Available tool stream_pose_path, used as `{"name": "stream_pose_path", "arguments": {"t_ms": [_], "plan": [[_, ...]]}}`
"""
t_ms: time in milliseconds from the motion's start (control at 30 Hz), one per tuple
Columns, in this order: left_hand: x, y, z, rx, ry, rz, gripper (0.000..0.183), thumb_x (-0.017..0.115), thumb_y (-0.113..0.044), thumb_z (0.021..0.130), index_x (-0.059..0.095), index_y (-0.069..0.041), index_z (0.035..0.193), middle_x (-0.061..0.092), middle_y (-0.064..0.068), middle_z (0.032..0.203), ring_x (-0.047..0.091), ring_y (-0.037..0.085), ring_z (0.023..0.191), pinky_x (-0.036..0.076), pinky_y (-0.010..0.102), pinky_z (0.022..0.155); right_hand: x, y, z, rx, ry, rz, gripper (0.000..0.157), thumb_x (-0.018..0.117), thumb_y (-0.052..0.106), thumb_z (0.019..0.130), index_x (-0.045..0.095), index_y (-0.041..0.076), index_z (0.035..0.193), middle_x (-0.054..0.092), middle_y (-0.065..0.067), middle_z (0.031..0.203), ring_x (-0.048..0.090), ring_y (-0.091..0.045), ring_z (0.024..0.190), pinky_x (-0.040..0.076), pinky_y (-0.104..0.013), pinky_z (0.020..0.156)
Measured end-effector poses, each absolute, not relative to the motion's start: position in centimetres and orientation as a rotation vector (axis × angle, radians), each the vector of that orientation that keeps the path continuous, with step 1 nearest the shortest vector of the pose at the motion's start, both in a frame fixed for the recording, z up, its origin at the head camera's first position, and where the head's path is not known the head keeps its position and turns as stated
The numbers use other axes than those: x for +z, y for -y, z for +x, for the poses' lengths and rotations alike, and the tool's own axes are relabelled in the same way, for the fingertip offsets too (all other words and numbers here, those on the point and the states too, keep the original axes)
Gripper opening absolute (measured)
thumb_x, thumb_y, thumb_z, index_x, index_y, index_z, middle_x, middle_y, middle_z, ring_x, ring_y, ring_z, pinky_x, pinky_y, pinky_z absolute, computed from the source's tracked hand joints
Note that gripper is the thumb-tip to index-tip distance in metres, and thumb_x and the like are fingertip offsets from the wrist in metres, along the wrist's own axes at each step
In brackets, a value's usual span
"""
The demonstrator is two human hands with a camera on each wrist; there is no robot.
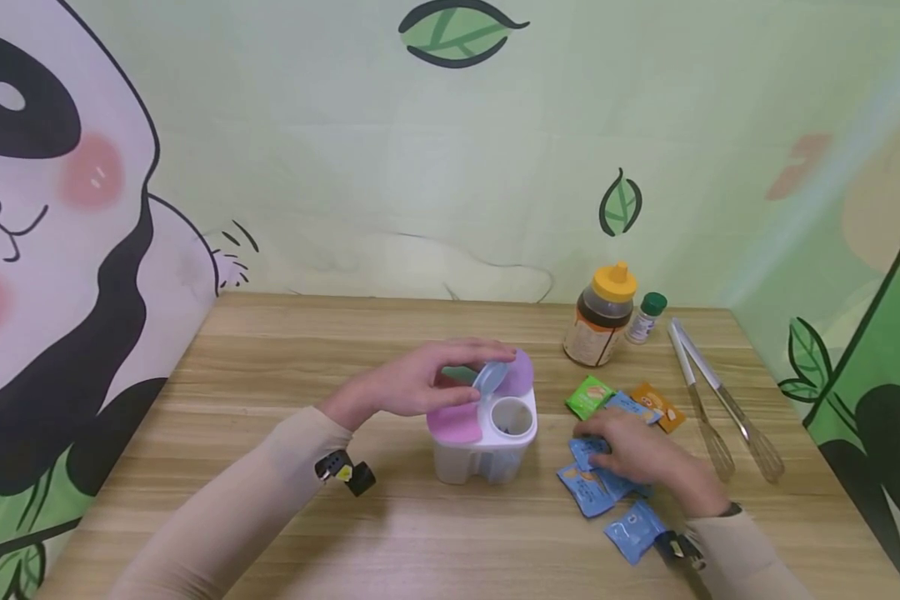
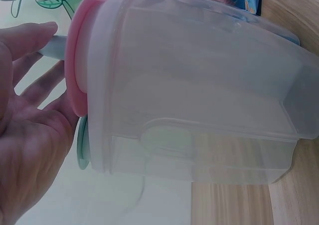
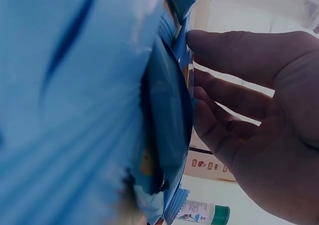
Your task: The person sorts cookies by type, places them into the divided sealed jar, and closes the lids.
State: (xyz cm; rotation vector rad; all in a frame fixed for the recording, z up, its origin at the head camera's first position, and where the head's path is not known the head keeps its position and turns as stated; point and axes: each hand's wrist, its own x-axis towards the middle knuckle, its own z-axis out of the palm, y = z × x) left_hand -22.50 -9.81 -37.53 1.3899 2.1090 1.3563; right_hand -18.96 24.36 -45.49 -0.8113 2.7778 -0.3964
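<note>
A clear container with a white top and several coloured flip lids stands mid-table. My left hand reaches over it and holds the raised light-blue lid between thumb and fingers. The front-right round opening is uncovered, with something small and dark inside. The pink lid and green lid lie down in the left wrist view. My right hand is over a group of blue snack packets. Its thumb and fingertips touch a blue packet, spread and not closed round it.
Beside the blue packets lie a green packet and an orange packet. Behind them stand a yellow-capped bottle and a small green-capped bottle. Tongs with whisk-like ends lie at the right. A printed cloth backdrop rises behind the table.
</note>
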Motion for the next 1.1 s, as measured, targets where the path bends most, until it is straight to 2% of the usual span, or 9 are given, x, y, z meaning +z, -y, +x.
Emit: {"name": "stream_pose_path", "arguments": {"t_ms": [500,800,1100], "plan": [[-37.36,9.81,-22.31,1.335,-2.129,1.376,0.053,0.063,-0.009,0.094,0.048,-0.015,0.145,0.041,-0.002,0.153,0.042,0.016,0.137,0.053,0.030,0.095,-46.03,-24.53,-18.77,-0.377,-2.863,-0.848,0.031,0.078,0.009,0.079,0.071,0.012,0.109,0.067,-0.004,0.107,0.062,-0.026,0.103,0.053,-0.046,0.088],[-37.36,9.78,-22.43,1.343,-2.125,1.400,0.053,0.063,-0.009,0.094,0.047,-0.012,0.145,0.041,-0.001,0.153,0.042,0.017,0.137,0.053,0.031,0.095,-45.95,-24.62,-18.53,-0.494,-2.939,-0.844,0.024,0.076,0.004,0.078,0.071,0.017,0.097,0.066,0.003,0.098,0.060,-0.021,0.098,0.053,-0.044,0.085],[-37.51,9.87,-22.45,1.347,-2.131,1.374,0.052,0.063,-0.011,0.094,0.048,-0.015,0.145,0.041,-0.002,0.152,0.042,0.016,0.137,0.054,0.031,0.093,-45.62,-24.55,-18.50,-0.538,-2.980,-0.856,0.017,0.076,0.006,0.081,0.072,0.019,0.091,0.068,0.008,0.092,0.061,-0.018,0.094,0.053,-0.042,0.082]]}}
